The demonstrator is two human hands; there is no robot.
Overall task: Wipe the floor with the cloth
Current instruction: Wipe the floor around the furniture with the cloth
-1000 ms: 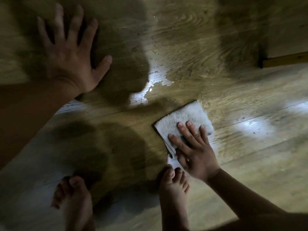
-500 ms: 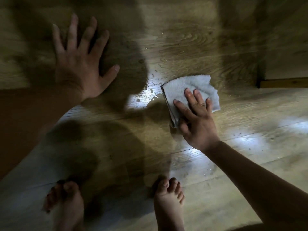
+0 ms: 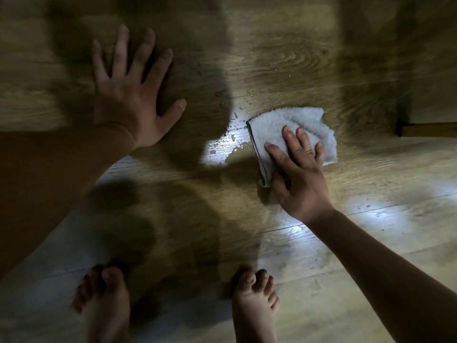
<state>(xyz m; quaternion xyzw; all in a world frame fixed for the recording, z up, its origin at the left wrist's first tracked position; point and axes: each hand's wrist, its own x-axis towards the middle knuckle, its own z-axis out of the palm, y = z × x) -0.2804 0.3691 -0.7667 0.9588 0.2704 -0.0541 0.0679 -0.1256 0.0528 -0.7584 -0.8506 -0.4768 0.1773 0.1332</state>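
- Dim room; wood-grain plank floor (image 3: 284,53), glossy where light hits, with water drops (image 3: 230,138) at centre.
- Left hand (image 3: 128,100), far left, lies flat on the floor, fingers spread, holding nothing.
- Two bare feet (image 3: 254,300) at the near edge.
- Right hand (image 3: 300,179) presses flat on a folded, fluffy white cloth (image 3: 274,125), right of centre, beside the puddle.
- Wooden edge (image 3: 427,129) far right; open floor near right.
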